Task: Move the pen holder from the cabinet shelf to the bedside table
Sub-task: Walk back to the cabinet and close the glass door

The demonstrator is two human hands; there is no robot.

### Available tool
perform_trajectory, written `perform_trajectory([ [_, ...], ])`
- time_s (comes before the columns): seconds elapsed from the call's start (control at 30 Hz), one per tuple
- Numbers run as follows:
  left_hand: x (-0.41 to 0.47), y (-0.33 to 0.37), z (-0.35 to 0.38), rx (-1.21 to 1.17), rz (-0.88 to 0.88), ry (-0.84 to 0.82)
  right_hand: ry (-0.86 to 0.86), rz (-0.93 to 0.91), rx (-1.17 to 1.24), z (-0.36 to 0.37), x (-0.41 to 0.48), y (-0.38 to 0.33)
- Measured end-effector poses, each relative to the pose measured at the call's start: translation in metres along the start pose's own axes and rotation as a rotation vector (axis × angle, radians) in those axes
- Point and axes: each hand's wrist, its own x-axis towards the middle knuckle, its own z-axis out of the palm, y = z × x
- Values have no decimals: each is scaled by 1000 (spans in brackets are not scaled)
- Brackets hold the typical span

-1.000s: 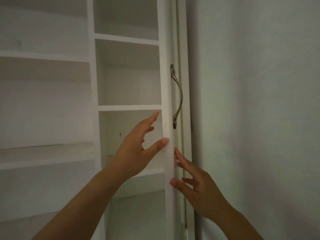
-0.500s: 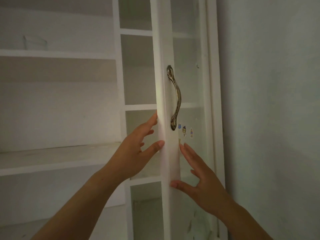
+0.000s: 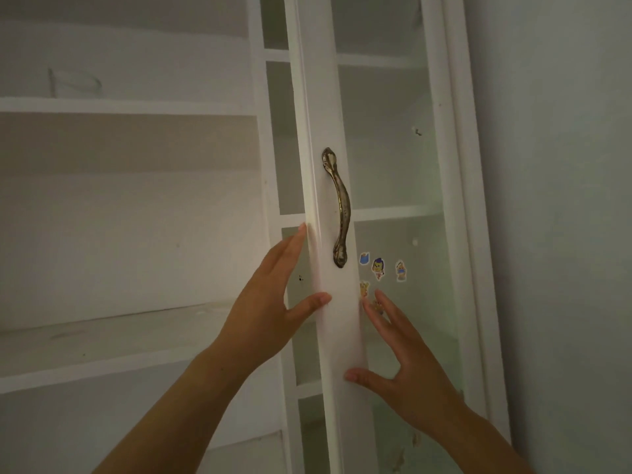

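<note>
Both our hands on the cabinet door's edge

Our left hand spreads open, thumb and fingers flanking the white door stile below the brass handle; our right hand lies spread against the glass pane beside the stickers. A faint clear container, perhaps the pen holder, sits on the upper left shelf.

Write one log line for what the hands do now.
left hand: on door edge | right hand: on door face | handle: untouched
</note>
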Motion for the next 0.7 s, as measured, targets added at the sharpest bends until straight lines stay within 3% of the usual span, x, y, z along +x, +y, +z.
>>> perform_trajectory([
  [0.4, 15, -42, -4, 106, 89, 2, 19, 50, -119, 22, 29, 1],
  [0.7, 17, -51, -1, 388, 45, -5, -9, -4, -266, 31, 57, 7],
])
